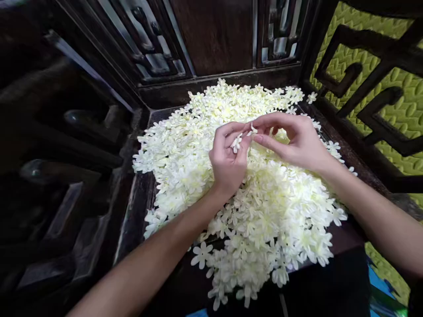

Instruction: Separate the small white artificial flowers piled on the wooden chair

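A broad heap of small white artificial flowers (185, 154) with pale yellow centres spreads beneath both hands. Above its middle, my left hand (229, 156) is curled closed, with a white flower (236, 143) held at its fingers. My right hand (294, 138) meets it from the right, thumb and fingers pinched together at a second small white flower (253, 130) between the two hands. The fingertips of both hands nearly touch. Whatever else lies inside the left palm is hidden by the fingers.
The heap lies on a dark wooden seat (132, 224) with a carved wooden back (214, 37) behind it. Carved openwork (366, 44) stands on the right, with a yellow-green textured surface (385, 130) beyond. Dark carved wood (66, 176) fills the left side.
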Available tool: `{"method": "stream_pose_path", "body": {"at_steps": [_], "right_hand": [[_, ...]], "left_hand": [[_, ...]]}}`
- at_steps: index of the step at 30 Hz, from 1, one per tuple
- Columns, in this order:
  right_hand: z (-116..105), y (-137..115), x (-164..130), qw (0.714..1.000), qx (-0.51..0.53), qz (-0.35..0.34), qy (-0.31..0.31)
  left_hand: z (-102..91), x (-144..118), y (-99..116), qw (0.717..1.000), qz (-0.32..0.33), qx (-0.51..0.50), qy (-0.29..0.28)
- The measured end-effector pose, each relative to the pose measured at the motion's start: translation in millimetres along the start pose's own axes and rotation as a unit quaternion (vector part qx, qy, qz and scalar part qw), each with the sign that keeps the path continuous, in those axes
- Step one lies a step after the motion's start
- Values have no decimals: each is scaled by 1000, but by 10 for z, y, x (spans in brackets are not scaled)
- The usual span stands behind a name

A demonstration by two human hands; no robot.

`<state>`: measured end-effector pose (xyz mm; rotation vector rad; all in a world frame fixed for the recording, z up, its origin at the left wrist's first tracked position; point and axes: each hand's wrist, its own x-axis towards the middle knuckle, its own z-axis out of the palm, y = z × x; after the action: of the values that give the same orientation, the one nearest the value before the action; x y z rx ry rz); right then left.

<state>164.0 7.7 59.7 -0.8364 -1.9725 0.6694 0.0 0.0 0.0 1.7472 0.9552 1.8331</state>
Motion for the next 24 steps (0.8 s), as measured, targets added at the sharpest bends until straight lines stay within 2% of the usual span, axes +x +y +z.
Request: {"method": "stream_pose_path", "body": {"at_steps": [5,10,13,16,20,22,24], "right_hand": [[1,-33,6,1000,-14,4,7],[-11,-50,-2,1000,-5,12,-2],[-14,-46,-6,1000,14,4,12],[-11,-33,-9,999,25,5,34],[-8,-17,-9,998,30,-5,51],[-12,-15,-7,999,20,-10,39],[-18,-16,-4,1000,6,-14,11]], "left_hand": [[-26,-22,-37,1000,-16,15,3],[-2,-31,6,997,-50,-48,-47],[4,-38,4,993,-67,-81,-56],[-12,-28,-17,996,-43,-65,-32],[-36,7,-25,1000,2,20,16],[-31,16,-20,999,-2,24,28],[-16,13,-16,999,-22,-15,39]]}}
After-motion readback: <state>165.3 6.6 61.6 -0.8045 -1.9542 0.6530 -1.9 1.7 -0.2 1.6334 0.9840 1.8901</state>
